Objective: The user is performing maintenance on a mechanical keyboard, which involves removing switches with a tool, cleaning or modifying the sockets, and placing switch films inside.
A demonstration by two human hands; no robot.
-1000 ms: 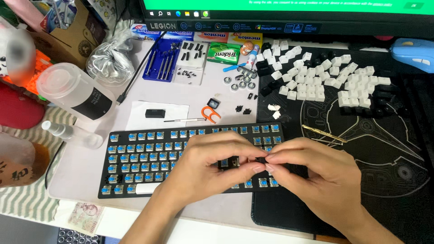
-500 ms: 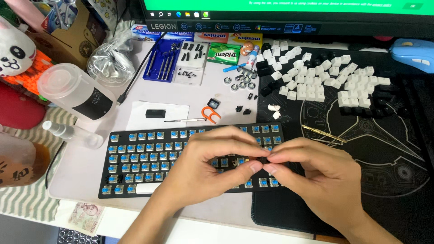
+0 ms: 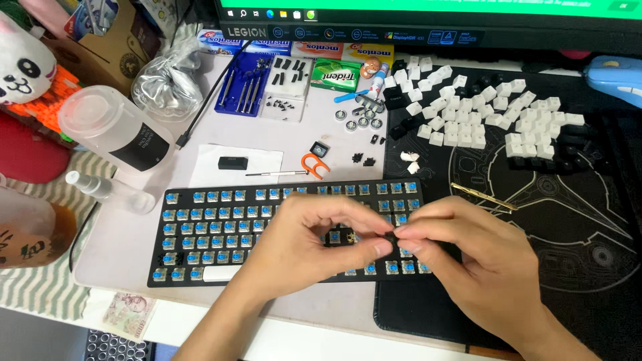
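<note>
A black keyboard (image 3: 221, 230) with bare blue switches and no keycaps lies in front of me. Both hands hover over its right half. My left hand (image 3: 311, 244) and my right hand (image 3: 468, 257) meet fingertip to fingertip and pinch a small black part (image 3: 390, 237) between them, just above the switches. What kind of part it is cannot be told, since fingers cover most of it.
Loose white and black keycaps (image 3: 481, 120) lie on a black desk mat (image 3: 568, 220) at the back right. An orange keycap puller (image 3: 313, 164), a blue tool tray (image 3: 244, 83), a clear plastic bottle (image 3: 114, 130), a small spray bottle (image 3: 107, 190) and a monitor's lower edge (image 3: 428, 30) surround the keyboard.
Both hands stay over the keyboard's right half. The fingertips have shifted slightly around the small black part; the view has tilted a little.
</note>
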